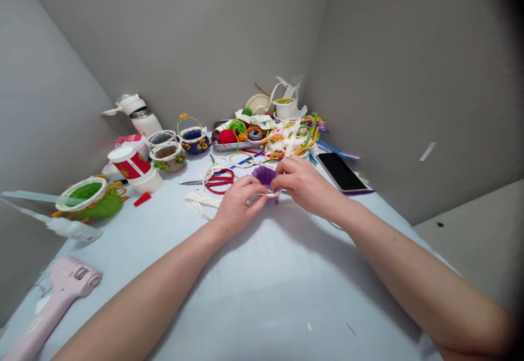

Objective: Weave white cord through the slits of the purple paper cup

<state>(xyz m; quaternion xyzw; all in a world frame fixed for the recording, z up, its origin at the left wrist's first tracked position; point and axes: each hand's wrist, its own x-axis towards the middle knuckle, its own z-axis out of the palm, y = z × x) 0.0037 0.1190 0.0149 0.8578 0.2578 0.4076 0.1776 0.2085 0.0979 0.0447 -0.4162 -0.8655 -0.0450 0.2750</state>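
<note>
A small purple woven cup (pixel 262 173) sits on the table between my hands, its near side partly hidden by my fingers. A strip of white lace trim (pixel 269 193) runs along its near rim. My left hand (pixel 241 200) is closed, pinching the trim at the left of the cup. From the right, my right hand (pixel 301 182) is closed too, with thumb and fingertips on the trim at the rim. Red-handled scissors (pixel 220 181) lie just beyond my left hand, beside a loose length of white lace (pixel 201 202).
A pink glue gun (pixel 69 284) lies front left, near a green basket (pixel 100 200). Stacked paper cups (pixel 133 164), small decorated baskets (pixel 168 156) and a white bottle (pixel 145 122) stand behind. A metal tray (pixel 235 145) holds yarn; a phone (pixel 341 171) lies right.
</note>
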